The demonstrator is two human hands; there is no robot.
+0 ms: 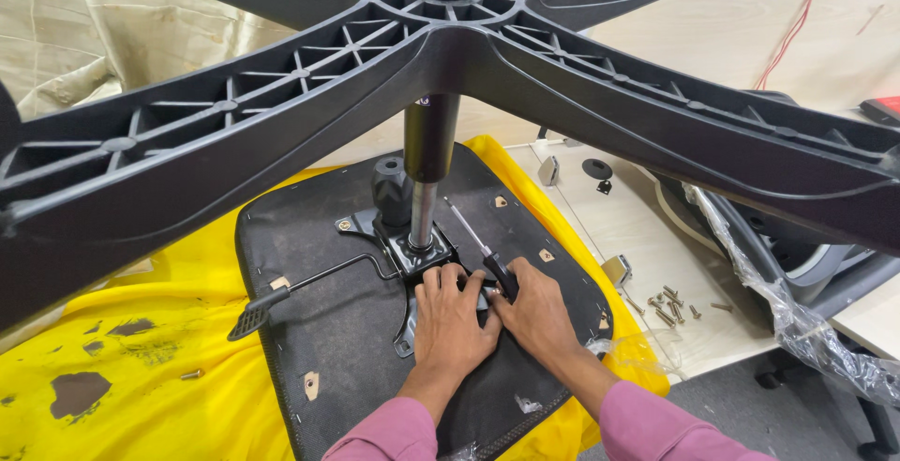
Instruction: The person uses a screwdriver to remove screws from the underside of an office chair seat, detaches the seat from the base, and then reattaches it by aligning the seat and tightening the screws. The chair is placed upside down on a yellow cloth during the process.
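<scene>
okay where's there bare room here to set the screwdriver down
Bare patches: the seat underside left of the left hand, below the lever; the yellow sheet further left. Crowded: around the mounting plate, and by the loose screws beyond the right hand.

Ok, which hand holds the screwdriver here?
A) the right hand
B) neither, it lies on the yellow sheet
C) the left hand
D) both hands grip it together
A: the right hand wraps the screwdriver by its black handle, while the left hand rests flat on the metal plate beside it.
</scene>
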